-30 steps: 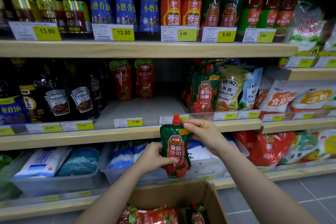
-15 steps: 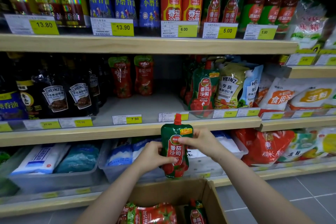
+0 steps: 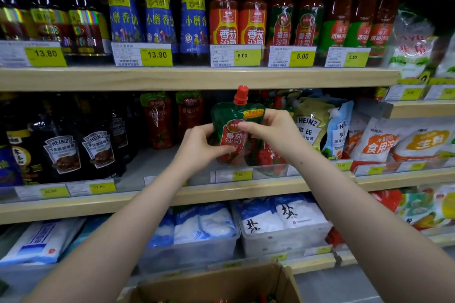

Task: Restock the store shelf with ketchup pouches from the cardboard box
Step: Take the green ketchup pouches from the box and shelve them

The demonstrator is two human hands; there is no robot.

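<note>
The left hand [image 3: 197,146] is seen at about 8 o'clock of the ketchup pouch [image 3: 232,130], its fingers curled round the lower left edge with the thumb pressed on the red label. The pouch is held upright, its long axis running 12 to 6 o'clock with the red cap [image 3: 241,94] at 12, and it is carried in front of the bare stretch of the middle shelf [image 3: 157,165], whose open floor lies toward 8 o'clock of the pouch base. The coming placement is judged to turn on that gap: the base must be passed over the clear front rail and lowered behind it. The right hand [image 3: 273,128] is seen at 3 o'clock, pinching the upper right edge, so the pouch is gripped between both hands. At 6 o'clock, well below, the cardboard box [image 3: 283,283] is partly shown.
</note>
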